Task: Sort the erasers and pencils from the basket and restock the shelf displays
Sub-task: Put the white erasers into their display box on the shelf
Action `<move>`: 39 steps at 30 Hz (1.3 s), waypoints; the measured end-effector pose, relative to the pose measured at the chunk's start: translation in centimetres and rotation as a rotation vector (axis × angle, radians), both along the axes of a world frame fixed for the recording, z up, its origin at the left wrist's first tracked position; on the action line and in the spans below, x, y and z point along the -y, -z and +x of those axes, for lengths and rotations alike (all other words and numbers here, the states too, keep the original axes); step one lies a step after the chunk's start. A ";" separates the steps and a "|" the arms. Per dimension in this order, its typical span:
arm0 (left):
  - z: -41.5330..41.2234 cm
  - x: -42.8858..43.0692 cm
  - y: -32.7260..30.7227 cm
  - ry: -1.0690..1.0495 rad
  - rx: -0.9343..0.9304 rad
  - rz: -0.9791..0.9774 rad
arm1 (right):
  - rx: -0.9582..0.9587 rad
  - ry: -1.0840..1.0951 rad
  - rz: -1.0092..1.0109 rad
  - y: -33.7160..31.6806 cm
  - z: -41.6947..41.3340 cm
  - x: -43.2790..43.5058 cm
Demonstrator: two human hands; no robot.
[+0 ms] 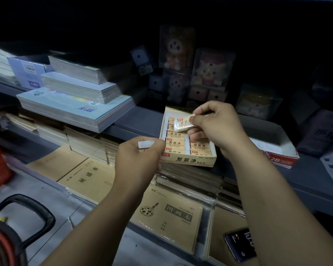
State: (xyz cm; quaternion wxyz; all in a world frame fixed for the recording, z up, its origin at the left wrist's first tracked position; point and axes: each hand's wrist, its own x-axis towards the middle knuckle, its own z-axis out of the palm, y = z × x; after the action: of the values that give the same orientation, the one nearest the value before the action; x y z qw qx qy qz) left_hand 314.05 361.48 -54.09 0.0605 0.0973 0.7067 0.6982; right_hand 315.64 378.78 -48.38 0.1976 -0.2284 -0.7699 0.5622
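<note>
Restocking the erasers is the step in hand. The right hand (217, 129) pinches a sleeved 2B eraser (184, 123) between thumb and fingertips just above the open eraser display box (188, 160) on the grey shelf (142, 120). The left hand (138, 160), fingers curled, grips a second eraser (146, 144) beside the box's left edge. Next, I judge, the raised eraser needs laying flat into a free slot. Two erasers are in hand and roughly seven show in the box, though the right hand hides part. No pencils show.
</note>
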 end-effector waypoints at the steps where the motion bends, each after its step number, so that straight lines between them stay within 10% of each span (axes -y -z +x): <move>1: 0.2 0.2 0.0 -0.002 -0.004 0.006 | 0.003 -0.005 0.012 0.0 0.0 0.1; 22: -4.4 -0.2 -0.9 0.054 0.207 0.363 | 0.203 0.012 0.621 1.4 -4.1 0.3; 39: -4.6 0.1 -1.1 0.040 0.158 0.469 | 0.238 -0.066 0.725 0.8 -3.6 0.5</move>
State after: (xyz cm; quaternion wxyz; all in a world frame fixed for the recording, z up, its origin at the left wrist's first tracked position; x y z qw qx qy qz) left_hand 309.42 361.43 -53.03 0.1052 0.0678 0.5162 0.8473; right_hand 312.07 378.28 -49.14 0.1566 -0.1826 -0.9433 0.2289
